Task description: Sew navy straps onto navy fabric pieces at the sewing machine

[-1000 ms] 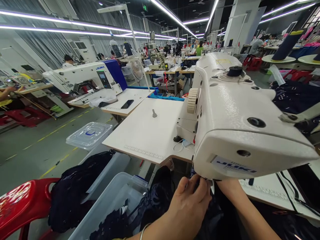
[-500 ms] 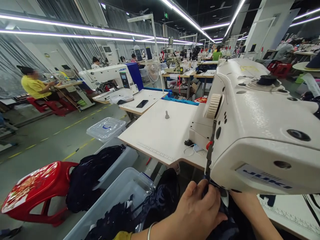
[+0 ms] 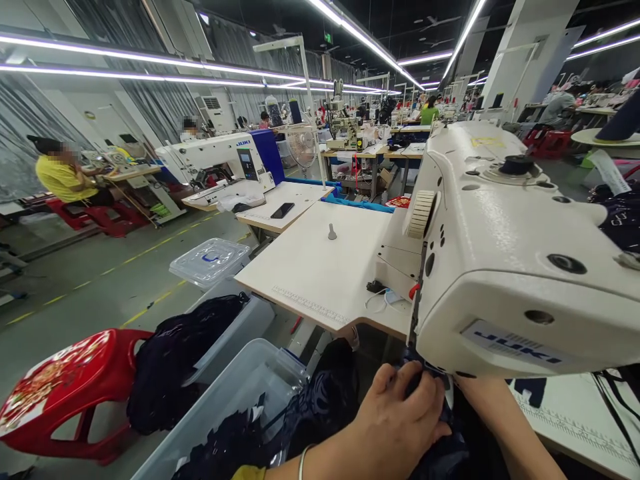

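My left hand [image 3: 397,420] is closed on dark navy fabric [image 3: 440,453] just under the head of a white Juki sewing machine [image 3: 500,253]. Its fingers pinch the cloth at the needle area. Of my right hand only the forearm [image 3: 505,433] shows; it reaches under the machine head, which hides the fingers. More navy fabric [image 3: 320,400] hangs down from the table edge into a clear plastic bin [image 3: 235,400] at my left.
The white sewing table [image 3: 320,267] stretches left of the machine. A red plastic stool [image 3: 60,393] carries a pile of dark garments [image 3: 175,360]. A lidded clear bin [image 3: 210,260] stands behind. Other workers sit at machines across the aisle.
The view has shifted left and then steadied. My left hand stays pinched on the navy fabric under the machine head, fingers slightly further in.
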Demonstrator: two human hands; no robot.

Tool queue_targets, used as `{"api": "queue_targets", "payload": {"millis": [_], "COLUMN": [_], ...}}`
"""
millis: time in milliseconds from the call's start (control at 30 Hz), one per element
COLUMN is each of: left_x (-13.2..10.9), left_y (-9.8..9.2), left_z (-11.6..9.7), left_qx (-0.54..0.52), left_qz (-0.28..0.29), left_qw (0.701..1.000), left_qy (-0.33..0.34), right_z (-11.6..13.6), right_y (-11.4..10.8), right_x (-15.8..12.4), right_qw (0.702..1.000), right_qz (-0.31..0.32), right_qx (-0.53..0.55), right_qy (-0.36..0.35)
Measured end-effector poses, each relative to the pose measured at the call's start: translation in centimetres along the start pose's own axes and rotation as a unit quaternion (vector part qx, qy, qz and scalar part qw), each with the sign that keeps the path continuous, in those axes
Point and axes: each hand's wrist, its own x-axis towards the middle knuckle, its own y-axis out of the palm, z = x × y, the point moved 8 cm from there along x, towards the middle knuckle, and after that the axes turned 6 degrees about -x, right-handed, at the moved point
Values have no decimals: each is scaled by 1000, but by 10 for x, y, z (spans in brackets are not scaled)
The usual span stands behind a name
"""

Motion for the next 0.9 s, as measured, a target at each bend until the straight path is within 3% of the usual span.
{"api": "queue_targets", "payload": {"millis": [100,333,900], "left_x": [1,5,5], "left_y": [0,2,0], "left_z": [-2,0,-2], "left_qx": [10,10,39], "left_qz": [-6,-28,-31], "left_qw": [1000,999,999], "left_qy": [0,-22,-12], "right_z": [6,1,1], "right_y": [-2,-11,-12], "right_x": [1,7,8], "right_qw": [1000,993,994], "right_qz": [12,1,-16], "right_qx": [21,73,75], "right_qy": [-3,91,84]}}
